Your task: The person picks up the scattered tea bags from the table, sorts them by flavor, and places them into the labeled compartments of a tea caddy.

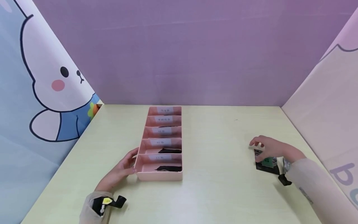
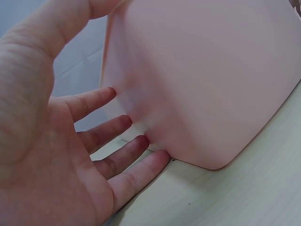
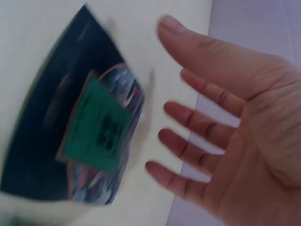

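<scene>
A pink divided box (image 1: pixel 159 176) with a row of labelled compartments stands left of centre. My left hand (image 1: pixel 123 168) is at its near left corner; in the left wrist view the spread fingertips touch the box's pink side wall (image 2: pixel 207 70) and the thumb reaches up to the rim. On the right side of the table lies a black sachet (image 1: pixel 267 170) with a green label (image 3: pixel 96 125) and a patterned strip. My right hand (image 1: pixel 271 147) hovers over this sachet, its fingers loosely bent and apart, with nothing held between them.
Black sachets lie in the two nearest compartments, one (image 1: pixel 169 168) in the front and one (image 1: pixel 170 151) behind it. A shiny silvery piece (image 1: pixel 286 165) shows beside the right sleeve. A purple wall (image 1: pixel 179 62) backs the pale table (image 1: pixel 218 193), with printed panels on both sides.
</scene>
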A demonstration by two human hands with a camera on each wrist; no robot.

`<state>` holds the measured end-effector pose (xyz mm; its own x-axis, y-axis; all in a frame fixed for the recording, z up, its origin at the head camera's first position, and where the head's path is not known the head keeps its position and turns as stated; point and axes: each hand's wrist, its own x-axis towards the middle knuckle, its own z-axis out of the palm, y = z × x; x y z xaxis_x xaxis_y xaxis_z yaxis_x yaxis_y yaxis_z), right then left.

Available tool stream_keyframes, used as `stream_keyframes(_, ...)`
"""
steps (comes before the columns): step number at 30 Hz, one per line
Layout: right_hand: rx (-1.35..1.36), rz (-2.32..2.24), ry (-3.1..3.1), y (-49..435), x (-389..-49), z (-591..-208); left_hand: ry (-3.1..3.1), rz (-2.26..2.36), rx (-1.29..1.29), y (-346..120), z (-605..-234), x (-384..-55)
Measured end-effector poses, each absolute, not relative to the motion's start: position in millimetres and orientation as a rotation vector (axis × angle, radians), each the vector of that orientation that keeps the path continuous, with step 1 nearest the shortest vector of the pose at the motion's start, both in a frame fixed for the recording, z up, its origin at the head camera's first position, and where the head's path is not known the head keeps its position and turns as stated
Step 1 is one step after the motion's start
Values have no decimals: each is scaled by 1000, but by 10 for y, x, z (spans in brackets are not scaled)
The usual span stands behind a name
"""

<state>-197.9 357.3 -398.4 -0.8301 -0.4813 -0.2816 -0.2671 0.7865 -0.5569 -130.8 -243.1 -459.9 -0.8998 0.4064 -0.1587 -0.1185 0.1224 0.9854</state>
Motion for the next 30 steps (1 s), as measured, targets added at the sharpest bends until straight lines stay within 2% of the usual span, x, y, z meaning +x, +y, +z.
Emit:
stream_keyframes(9,-444,-703,2566,3842,-1831,-4112,2040,1805,243,-2423,-4574,-1297)
stream_keyframes(22,-262,-739,2612,3883,-1793,-4147,2024,1819,254,-2431,-4578,-1304)
stream_keyframes(30,-271,-919,2582,3855,-1790,-4139,2021,1819,252,-2431,-4570,-1291)
